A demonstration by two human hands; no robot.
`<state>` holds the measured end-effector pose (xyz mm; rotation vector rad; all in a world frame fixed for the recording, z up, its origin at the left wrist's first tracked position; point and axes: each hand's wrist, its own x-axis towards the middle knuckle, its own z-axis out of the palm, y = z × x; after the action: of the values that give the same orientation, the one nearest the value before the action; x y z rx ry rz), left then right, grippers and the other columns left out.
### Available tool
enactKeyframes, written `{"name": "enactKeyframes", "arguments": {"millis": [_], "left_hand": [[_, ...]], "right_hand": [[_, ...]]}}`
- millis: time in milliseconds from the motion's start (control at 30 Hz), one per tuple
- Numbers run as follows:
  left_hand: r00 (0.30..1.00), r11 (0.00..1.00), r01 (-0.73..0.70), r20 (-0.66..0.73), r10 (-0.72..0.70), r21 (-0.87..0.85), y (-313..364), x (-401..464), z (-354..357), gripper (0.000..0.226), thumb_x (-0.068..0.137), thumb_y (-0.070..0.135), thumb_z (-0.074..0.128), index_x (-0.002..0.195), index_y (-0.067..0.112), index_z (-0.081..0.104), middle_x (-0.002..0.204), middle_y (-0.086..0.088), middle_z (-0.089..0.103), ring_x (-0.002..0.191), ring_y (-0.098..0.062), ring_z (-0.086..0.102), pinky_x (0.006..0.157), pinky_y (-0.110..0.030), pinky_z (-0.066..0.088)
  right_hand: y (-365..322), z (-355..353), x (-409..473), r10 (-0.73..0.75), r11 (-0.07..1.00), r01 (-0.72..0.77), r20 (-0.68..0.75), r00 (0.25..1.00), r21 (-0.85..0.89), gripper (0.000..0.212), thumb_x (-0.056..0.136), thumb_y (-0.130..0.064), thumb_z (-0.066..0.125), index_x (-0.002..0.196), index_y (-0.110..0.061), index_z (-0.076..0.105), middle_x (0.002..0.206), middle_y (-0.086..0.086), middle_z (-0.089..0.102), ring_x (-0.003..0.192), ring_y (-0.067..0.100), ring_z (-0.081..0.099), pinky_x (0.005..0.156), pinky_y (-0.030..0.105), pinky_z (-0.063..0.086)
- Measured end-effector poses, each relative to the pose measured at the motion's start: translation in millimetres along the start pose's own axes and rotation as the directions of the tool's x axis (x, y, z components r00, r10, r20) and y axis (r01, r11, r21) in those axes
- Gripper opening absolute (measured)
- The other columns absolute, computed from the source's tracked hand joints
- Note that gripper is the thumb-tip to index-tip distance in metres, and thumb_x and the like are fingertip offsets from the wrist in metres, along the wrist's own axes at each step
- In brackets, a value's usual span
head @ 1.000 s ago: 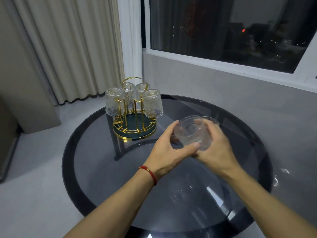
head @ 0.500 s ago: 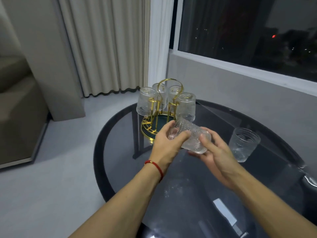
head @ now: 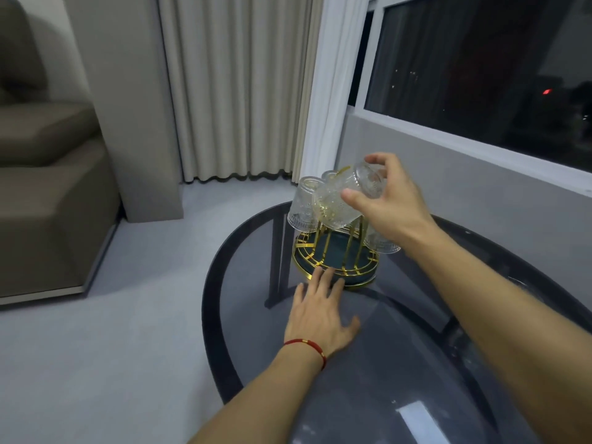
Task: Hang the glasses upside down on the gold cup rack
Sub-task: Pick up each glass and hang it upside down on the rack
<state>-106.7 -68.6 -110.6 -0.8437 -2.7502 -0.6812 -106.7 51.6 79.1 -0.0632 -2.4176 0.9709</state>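
The gold cup rack [head: 333, 261] with its round dark base stands on the glass table. My right hand [head: 389, 200] is shut on a ribbed clear glass [head: 339, 200], tilted with its mouth down and to the left, over the rack's front prongs. An upside-down glass [head: 301, 205] hangs at the rack's left; another glass [head: 382, 245] shows low on the right under my wrist. Other hung glasses are mostly hidden behind the held one. My left hand [head: 320, 312] lies flat and open on the table, fingertips at the rack's base rim.
The round dark glass table [head: 243, 251] has its left edge near the rack. A brown sofa [head: 48, 187] stands at left, curtains [head: 237, 91] behind, and a grey wall [head: 464, 177] with a window sill to the right.
My left hand has let go of the glass and dropped flat beside the rack's base. My right hand has lifted the glass alone over the rack, mouth tipped downward. The view swung left.
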Motion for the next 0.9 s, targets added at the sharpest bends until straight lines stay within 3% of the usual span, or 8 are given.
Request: {"name": "enactKeyframes", "arguments": {"millis": [100,233,400,467,700,900], "left_hand": [[1.000,1.000,-0.003,-0.028,0.003,0.000,-2,1,0,0.079,0.087,0.059,0.050,0.153,0.018,0.035,0.168,-0.003,0.019,0.155,-0.023,0.002,0.123,-0.050,0.009],[0.999,1.000,0.008,-0.033,-0.008,-0.011,-1,2,1,0.080,0.087,0.059,0.051,0.154,0.019,0.032,0.166,-0.003,0.023,0.155,-0.023,0.005,0.123,-0.050,0.011],[0.999,1.000,0.014,-0.033,-0.014,0.000,0,3,-3,0.078,0.086,0.058,0.052,0.151,0.016,0.037,0.165,-0.004,0.025,0.155,-0.023,0.008,0.123,-0.048,0.015],[1.000,1.000,0.004,-0.023,-0.004,0.005,2,3,-4,0.075,0.087,0.056,0.054,0.148,0.014,0.040,0.166,-0.005,0.026,0.155,-0.023,0.008,0.122,-0.047,0.017],[1.000,1.000,-0.016,-0.022,0.016,0.020,1,1,-7,0.065,0.087,0.052,0.058,0.136,0.012,0.048,0.165,-0.005,0.027,0.155,-0.023,0.010,0.118,-0.046,0.025],[0.999,0.996,0.015,-0.030,-0.018,-0.084,4,1,-8,0.054,0.082,0.050,0.061,0.123,0.017,0.052,0.161,0.001,0.032,0.153,-0.020,0.015,0.116,-0.053,0.028]], "right_hand": [[-4,15,14,0.005,0.998,-0.001,0.058,0.998,-0.071,0.072,0.086,-0.038,0.081,0.149,-0.028,0.047,0.154,0.003,0.051,0.143,0.024,0.046,0.115,0.047,0.041],[0,34,23,0.023,0.990,-0.010,0.092,0.995,-0.138,0.072,0.087,-0.035,0.080,0.150,-0.025,0.047,0.154,0.006,0.050,0.145,0.028,0.044,0.118,0.049,0.039],[12,56,26,0.041,0.964,-0.011,0.107,0.993,-0.267,0.069,0.089,-0.047,0.074,0.151,-0.028,0.048,0.154,0.004,0.055,0.144,0.031,0.048,0.119,0.065,0.030],[18,63,25,0.048,0.941,-0.011,0.102,0.994,-0.339,0.066,0.091,-0.051,0.069,0.150,-0.030,0.048,0.152,0.003,0.057,0.143,0.030,0.048,0.118,0.064,0.024],[26,75,11,-0.069,0.901,0.076,0.032,0.997,-0.427,0.057,0.096,-0.055,0.061,0.145,-0.028,0.055,0.141,0.001,0.066,0.130,0.028,0.059,0.111,0.054,0.031],[36,32,-31,-0.178,0.915,0.142,-0.062,0.982,-0.379,0.042,0.099,-0.035,0.060,0.138,-0.019,0.061,0.139,0.000,0.066,0.130,0.025,0.056,0.114,0.046,0.036]]}}
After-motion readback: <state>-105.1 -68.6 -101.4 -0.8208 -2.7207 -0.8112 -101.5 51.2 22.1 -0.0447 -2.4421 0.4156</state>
